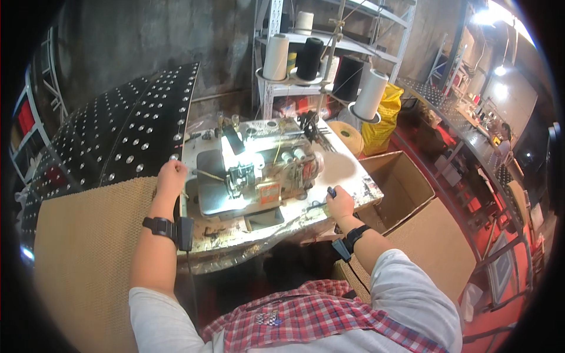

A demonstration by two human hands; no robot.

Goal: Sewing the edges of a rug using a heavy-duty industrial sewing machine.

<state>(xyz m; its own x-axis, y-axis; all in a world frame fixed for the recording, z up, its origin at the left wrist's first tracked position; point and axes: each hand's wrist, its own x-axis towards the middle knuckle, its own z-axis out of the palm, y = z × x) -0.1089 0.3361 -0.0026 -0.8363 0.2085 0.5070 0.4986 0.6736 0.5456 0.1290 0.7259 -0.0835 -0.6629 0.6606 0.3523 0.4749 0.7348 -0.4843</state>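
An overlock sewing machine (273, 162) stands on a worn white table, its needle area brightly lit. My left hand (172, 176) is at the table's left edge beside the machine's flat plate (210, 187), fingers curled closed; what they hold, if anything, is too small to make out. Right of the machine, my right hand (340, 203) is closed around a small dark blue tool (332, 192), its end poking out past the thumb. The rest of the tool is hidden in my palm. Both wrists wear black straps with small boxes and cables.
Thread cones, among them a white cone (275, 57) and a black cone (309, 59), rise behind the machine. A studded black surface (138, 120) and brown cardboard (97, 241) lie left. At right are an open cardboard box (406, 185) and a yellow sack (382, 120).
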